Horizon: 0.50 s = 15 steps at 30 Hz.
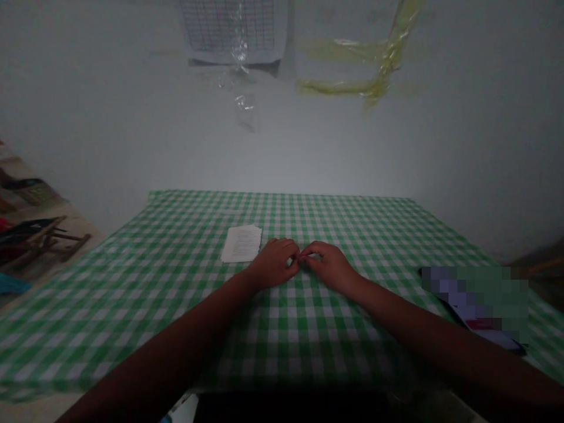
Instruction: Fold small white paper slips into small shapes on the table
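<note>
Green-and-white checked cloth (286,346) covers the worktop (132,311), perhaps to protect it. At the right lies a dark-edged device (460,317), probably kept aside so that it does not disturb the arms. Farther on, the left hand (274,262) and right hand (329,264) meet at their fingertips, as if for fine work; whether either grip is closed on something small, I cannot tell. Printed papers (241,244) lie flat, just beside the left hand, likely for easy reach. Behind, clear tape (240,50) seems to hold a gridded sheet (205,29) against the wall (97,117).
</note>
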### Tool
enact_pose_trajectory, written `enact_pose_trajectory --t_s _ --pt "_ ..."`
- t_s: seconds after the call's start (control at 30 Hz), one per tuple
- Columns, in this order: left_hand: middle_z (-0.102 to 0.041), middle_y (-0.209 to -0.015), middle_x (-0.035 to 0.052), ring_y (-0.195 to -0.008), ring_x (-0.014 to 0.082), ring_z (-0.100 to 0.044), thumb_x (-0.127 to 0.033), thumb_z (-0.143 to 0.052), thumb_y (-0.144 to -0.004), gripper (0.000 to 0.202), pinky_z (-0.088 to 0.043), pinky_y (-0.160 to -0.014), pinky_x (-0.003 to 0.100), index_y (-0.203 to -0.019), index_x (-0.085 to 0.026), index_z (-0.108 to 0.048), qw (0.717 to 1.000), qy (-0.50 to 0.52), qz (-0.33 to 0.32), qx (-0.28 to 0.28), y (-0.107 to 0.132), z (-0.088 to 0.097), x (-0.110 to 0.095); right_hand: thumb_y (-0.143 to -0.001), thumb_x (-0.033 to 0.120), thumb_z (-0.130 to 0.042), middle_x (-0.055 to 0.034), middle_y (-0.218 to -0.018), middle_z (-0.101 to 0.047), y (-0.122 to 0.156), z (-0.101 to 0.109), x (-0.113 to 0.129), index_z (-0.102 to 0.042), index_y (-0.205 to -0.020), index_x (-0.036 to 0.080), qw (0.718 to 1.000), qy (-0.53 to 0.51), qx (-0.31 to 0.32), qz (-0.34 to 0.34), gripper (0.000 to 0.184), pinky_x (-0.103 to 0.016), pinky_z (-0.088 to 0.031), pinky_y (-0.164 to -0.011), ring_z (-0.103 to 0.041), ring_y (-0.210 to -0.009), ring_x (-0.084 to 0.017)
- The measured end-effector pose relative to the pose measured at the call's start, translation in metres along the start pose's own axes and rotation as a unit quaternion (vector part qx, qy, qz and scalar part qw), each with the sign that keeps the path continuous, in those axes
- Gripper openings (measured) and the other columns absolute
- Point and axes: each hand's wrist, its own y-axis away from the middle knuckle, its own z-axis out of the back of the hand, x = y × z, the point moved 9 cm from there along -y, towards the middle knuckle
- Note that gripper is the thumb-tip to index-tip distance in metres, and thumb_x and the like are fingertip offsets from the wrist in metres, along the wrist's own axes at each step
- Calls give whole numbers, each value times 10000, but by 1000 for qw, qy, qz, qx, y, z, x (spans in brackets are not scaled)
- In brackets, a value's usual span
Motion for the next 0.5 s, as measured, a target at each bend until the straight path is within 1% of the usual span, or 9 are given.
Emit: enact_pose_trajectory --t_s 0.07,0.13,0.17,0.27,0.37,0.43,0.5 --pt "-600 -830 16 -827 183 -570 -191 -546 -788 29 -418 -794 330 -802 -194 -521 1000 18 13 -10 2 3 7 -850 146 -651 -10 -851 -704 0 -1 4 -697 -815 230 1000 -6 -12 16 102 -346 -480 -814 -648 -839 -181" --pt "-575 -783 2 -752 162 -546 -181 -547 -763 48 -418 -724 295 -773 -197 -503 998 53 40 -21 5 4 16 -858 173 -666 -11 -849 -705 1 -3 9 -694 -815 236 999 -18 -24 41 82 -353 -480 -822 -644 -845 -184" --pt "-564 -767 -4 -728 154 -534 -174 -541 -755 53 -414 -701 284 -773 -197 -497 996 68 42 -29 5 4 18 -867 188 -665 -12 -853 -707 2 -4 10 -694 -819 241 998 -27 -32 47 77 -358 -481 -829 -644 -851 -185" --pt "-541 -748 -6 -716 146 -516 -185 -522 -777 56 -403 -684 277 -749 -196 -474 994 89 29 -64 7 9 15 -895 236 -651 -18 -875 -713 6 -6 12 -696 -848 254 995 -48 -49 69 68 -367 -491 -833 -647 -866 -190" --pt "-524 -737 2 -739 158 -511 -229 -521 -815 126 -392 -703 299 -711 -195 -457 994 50 13 -94 9 16 6 -912 257 -635 -23 -885 -717 10 -6 20 -694 -864 254 992 -15 -49 117 76 -384 -485 -850 -640 -884 -198" --pt "-536 -752 11 -772 176 -515 -212 -533 -790 104 -374 -719 321 -709 -194 -471 996 -9 14 -84 10 16 1 -914 257 -626 -26 -885 -716 13 -6 25 -690 -868 247 988 37 -43 147 80 -394 -472 -856 -628 -884 -203" --pt "-549 -767 17 -793 187 -519 -186 -535 -762 65 -356 -725 336 -719 -193 -487 996 -51 14 -69 11 15 -2 -913 241 -613 -32 -880 -714 16 -6 29 -685 -864 235 981 97 -34 162 87 -399 -457 -851 -612 -872 -208"
